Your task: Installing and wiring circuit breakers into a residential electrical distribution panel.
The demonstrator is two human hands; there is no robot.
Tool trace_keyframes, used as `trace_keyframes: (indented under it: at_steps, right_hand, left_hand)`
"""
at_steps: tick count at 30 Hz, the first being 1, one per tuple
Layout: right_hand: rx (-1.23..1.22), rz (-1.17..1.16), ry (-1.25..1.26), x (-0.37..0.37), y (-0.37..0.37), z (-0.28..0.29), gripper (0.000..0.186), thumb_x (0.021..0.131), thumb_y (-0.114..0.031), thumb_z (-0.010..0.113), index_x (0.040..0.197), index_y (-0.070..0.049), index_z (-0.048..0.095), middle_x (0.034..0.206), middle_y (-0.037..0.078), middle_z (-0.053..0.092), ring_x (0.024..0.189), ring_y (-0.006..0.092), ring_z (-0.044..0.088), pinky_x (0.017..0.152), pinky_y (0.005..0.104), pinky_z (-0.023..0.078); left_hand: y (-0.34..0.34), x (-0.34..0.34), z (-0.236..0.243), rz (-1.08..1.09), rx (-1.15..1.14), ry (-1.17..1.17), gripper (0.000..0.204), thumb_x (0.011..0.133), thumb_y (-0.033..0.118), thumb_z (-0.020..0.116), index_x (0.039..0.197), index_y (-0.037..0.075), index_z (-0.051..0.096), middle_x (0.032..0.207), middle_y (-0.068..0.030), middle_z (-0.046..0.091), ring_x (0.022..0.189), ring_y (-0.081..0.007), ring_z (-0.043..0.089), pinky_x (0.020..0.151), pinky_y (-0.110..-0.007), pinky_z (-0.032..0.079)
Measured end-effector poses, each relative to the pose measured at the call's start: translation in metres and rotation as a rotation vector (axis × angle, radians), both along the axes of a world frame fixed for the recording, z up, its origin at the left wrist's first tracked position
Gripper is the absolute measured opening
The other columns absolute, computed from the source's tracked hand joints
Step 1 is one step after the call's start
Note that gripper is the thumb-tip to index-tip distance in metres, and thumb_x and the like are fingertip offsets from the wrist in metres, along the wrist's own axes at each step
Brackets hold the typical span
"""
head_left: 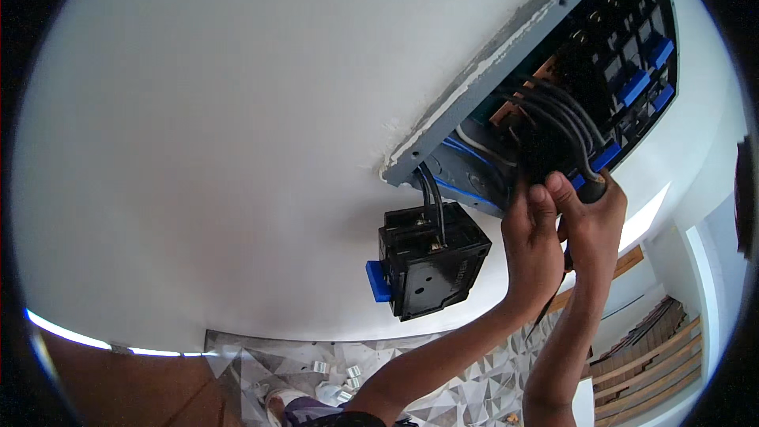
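My left hand (538, 241) and my right hand (594, 225) meet at the lower side of a grey electrical panel (466, 115), thumbs side by side. Both are closed, with most fingers curled out of sight; what they grip is dark and I cannot make it out. A thin black strand (549, 308) hangs below them. Thick dark wires (565, 111) bend inside the panel just above my right hand. To the left, a black circuit breaker (435, 265) with a blue lever (378, 281) dangles outside the panel on two black wires (432, 198).
Several breakers with blue levers (632, 88) line the panel's right side. Thin blue wires (466, 190) run along its bottom. A white wall (213, 150) surrounds it. Below lie a patterned tile floor (490, 372), small white pieces (320, 366) and, lower right, a wooden railing (648, 375).
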State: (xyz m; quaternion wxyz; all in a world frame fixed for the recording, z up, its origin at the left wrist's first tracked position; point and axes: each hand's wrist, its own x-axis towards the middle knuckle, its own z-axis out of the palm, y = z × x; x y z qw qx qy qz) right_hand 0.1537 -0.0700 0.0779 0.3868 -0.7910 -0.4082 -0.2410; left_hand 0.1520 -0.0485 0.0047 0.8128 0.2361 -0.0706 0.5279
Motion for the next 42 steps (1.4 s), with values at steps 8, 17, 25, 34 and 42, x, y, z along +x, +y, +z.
trace_keyframes:
  at_steps: [8, 17, 25, 34, 42]
  right_hand:
    - [0.103, 0.012, 0.096, 0.006, -0.004, -0.012, 0.037, 0.077, -0.026, 0.082, 0.089, 0.002, 0.061, 0.058, 0.002, 0.058, 0.041, 0.0064, 0.049, 0.035, 0.0201, 0.037]
    - [0.027, 0.160, 0.222, 0.019, -0.018, -0.008, 0.034, 0.080, -0.030, 0.079, 0.080, -0.002, 0.059, 0.056, 0.002, 0.057, 0.039, 0.0070, 0.048, 0.034, 0.0208, 0.036]
    - [0.073, 0.312, 0.286, 0.034, -0.030, -0.009, 0.038, 0.080, -0.033, 0.078, 0.081, 0.000, 0.060, 0.056, 0.001, 0.054, 0.039, 0.0065, 0.045, 0.035, 0.0211, 0.035]
    - [0.055, 0.162, 0.180, 0.016, -0.012, -0.004, 0.041, 0.077, -0.036, 0.081, 0.084, 0.001, 0.066, 0.067, 0.004, 0.064, 0.058, 0.0084, 0.056, 0.052, 0.0232, 0.045]
    - [0.042, 0.164, 0.265, 0.023, -0.012, -0.003, 0.036, 0.078, -0.034, 0.080, 0.076, -0.002, 0.063, 0.056, 0.002, 0.057, 0.043, 0.0079, 0.050, 0.039, 0.0211, 0.037]
  left_hand:
    - [0.004, 0.002, -0.011, -0.055, 0.077, -0.014, 0.054, 0.103, 0.050, 0.027, 0.129, 0.005, 0.043, 0.097, -0.0101, 0.056, 0.086, -0.0149, 0.060, 0.066, -0.025, 0.047]
    - [0.001, 0.007, -0.014, -0.044, 0.084, -0.080, 0.042, 0.104, 0.044, 0.034, 0.122, 0.007, 0.046, 0.088, -0.0017, 0.050, 0.071, -0.0072, 0.044, 0.062, -0.024, 0.039]
    - [-0.003, -0.015, -0.016, 0.595, 0.355, 0.206, 0.065, 0.099, 0.024, 0.048, 0.149, -0.002, 0.014, 0.142, -0.0270, 0.032, 0.125, -0.0347, 0.044, 0.099, -0.040, 0.043]
    - [0.023, -0.008, -0.005, 1.040, 0.677, 0.749, 0.080, 0.081, 0.010, 0.073, 0.142, -0.009, 0.026, 0.145, -0.0323, 0.031, 0.135, -0.0437, 0.036, 0.109, -0.050, 0.036]
    - [0.031, 0.015, -0.010, 1.206, 0.591, 0.660, 0.059, 0.089, 0.009, 0.062, 0.139, -0.008, 0.036, 0.140, -0.0323, 0.040, 0.130, -0.0415, 0.044, 0.100, -0.043, 0.047]
